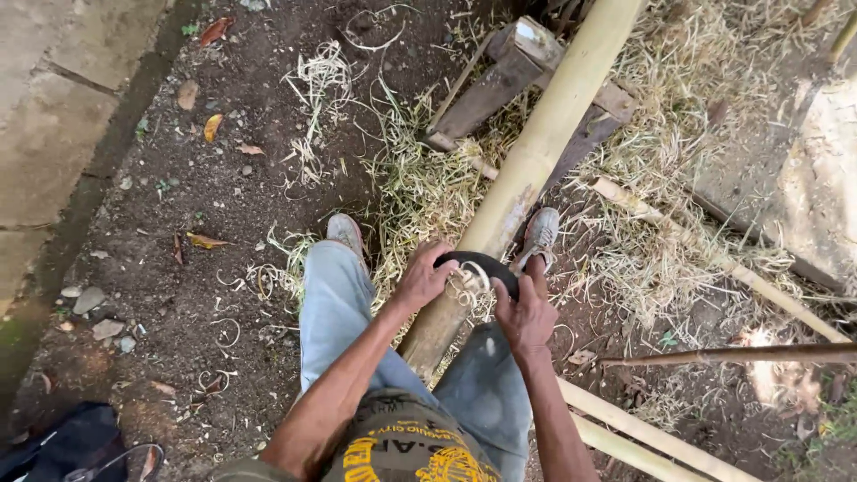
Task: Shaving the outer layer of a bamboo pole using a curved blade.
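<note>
A long pale bamboo pole [544, 134] runs from between my legs up to the top right, resting on a wooden block [500, 76]. A dark curved blade [478, 263] lies across the pole, with pale shavings curling under it. My left hand [424, 277] grips the blade's left end. My right hand [525, 312] grips its right end. I stand astride the pole in light blue jeans, with a grey shoe [345, 230] on the left and another grey shoe [539, 232] on the right of the pole.
Straw-like shavings [428, 183] cover the dirt around the pole. More bamboo poles [643, 437] lie at the lower right, a thinner one [714, 259] further right. A concrete edge [54, 116] runs along the left. A dark bag [62, 446] sits at the bottom left.
</note>
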